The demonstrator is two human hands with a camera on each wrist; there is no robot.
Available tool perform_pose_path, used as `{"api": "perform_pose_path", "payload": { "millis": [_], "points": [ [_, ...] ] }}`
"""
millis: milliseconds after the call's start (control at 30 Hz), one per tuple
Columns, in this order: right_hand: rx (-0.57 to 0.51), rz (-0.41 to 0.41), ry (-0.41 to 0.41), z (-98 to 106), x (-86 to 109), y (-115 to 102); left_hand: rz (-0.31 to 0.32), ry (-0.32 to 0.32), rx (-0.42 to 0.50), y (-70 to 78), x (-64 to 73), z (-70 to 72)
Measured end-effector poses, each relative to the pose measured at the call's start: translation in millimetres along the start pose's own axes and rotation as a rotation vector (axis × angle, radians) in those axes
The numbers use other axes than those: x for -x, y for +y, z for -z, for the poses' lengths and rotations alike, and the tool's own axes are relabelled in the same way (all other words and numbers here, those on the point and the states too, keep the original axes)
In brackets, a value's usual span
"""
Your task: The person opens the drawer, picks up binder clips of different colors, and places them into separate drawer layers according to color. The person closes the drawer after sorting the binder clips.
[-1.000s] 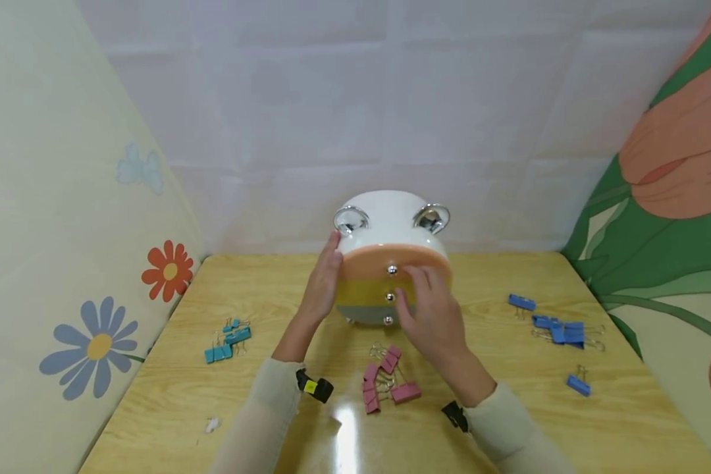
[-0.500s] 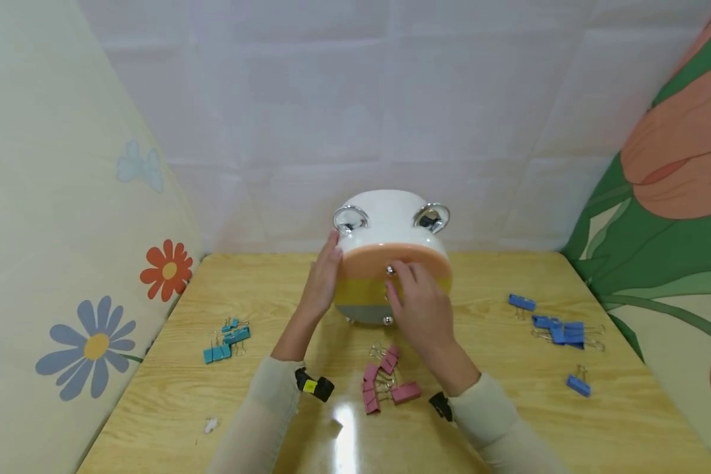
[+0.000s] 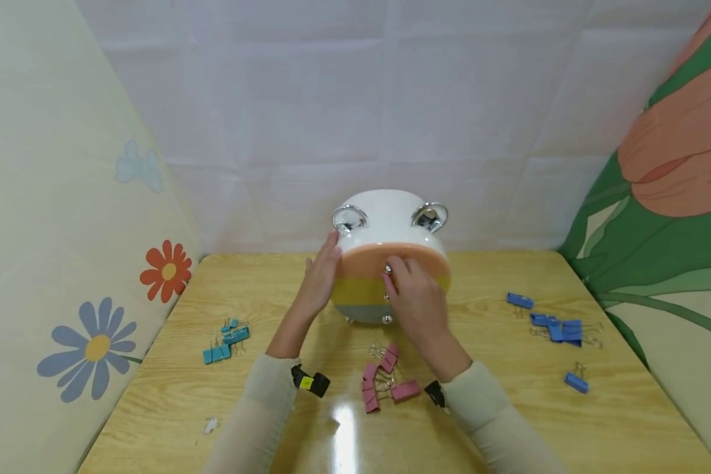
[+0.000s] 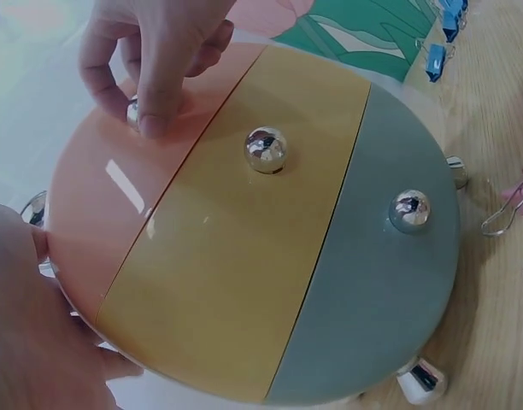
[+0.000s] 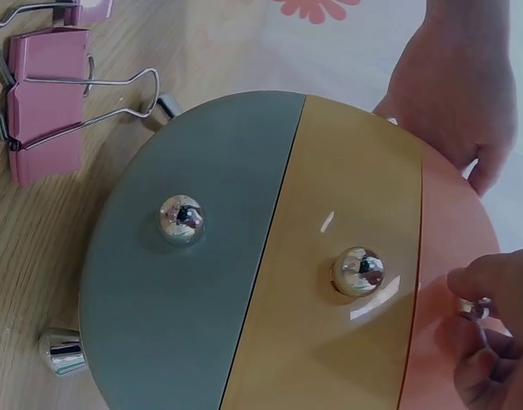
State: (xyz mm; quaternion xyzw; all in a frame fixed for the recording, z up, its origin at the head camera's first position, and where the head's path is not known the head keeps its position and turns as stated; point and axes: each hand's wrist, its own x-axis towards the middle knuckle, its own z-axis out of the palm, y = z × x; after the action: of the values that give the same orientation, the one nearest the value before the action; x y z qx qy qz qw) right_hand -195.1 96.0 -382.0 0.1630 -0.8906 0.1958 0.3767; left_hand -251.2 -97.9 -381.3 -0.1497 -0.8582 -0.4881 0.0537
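Note:
A round white drawer box [image 3: 385,209] with two silver ears stands at the table's back. Its front has an orange drawer [image 4: 91,196], a yellow drawer [image 4: 236,248] and a grey-green drawer [image 4: 364,282], each with a silver ball knob. My right hand [image 3: 421,306] pinches the orange drawer's knob [image 3: 388,269] between thumb and fingers. All three drawers look flush with the front. Against the box's left side rests my left hand [image 3: 320,280], its fingers stretched along the wall; some fingertips are hidden behind the edge in the left wrist view.
Pink binder clips [image 3: 385,382] lie in front of the box. Teal binder clips [image 3: 225,345] are at left, and blue binder clips [image 3: 559,329] at right. A small white scrap [image 3: 211,425] lies front left. A pale cloth wall [image 3: 379,99] rises behind the table.
My right hand has moved left across the box front and closed its fingertips on the orange drawer's knob. The left hand has stayed at the box's side.

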Motion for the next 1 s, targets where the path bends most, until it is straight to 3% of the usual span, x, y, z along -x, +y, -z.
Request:
{"api": "perform_pose_path", "payload": {
  "millis": [200, 567, 867, 1000],
  "points": [
    [0.04, 0.07, 0.036, -6.2, -0.1, 1.2, -0.005, -0.015, -0.019, 0.4, 1.3, 3.0],
    [0.041, 0.119, 0.095, -11.2, 3.3, 6.5, -0.01, -0.064, -0.002, 3.3, 2.3, 4.9],
    [0.022, 0.125, 0.134, -10.3, 5.2, 7.2, 0.009, -0.08, 0.013, 6.2, 0.6, 6.9],
    [0.002, 0.084, 0.168, -11.5, 7.2, 4.3, 0.012, -0.072, 0.017, 6.8, 1.3, 8.0]
  ]
}}
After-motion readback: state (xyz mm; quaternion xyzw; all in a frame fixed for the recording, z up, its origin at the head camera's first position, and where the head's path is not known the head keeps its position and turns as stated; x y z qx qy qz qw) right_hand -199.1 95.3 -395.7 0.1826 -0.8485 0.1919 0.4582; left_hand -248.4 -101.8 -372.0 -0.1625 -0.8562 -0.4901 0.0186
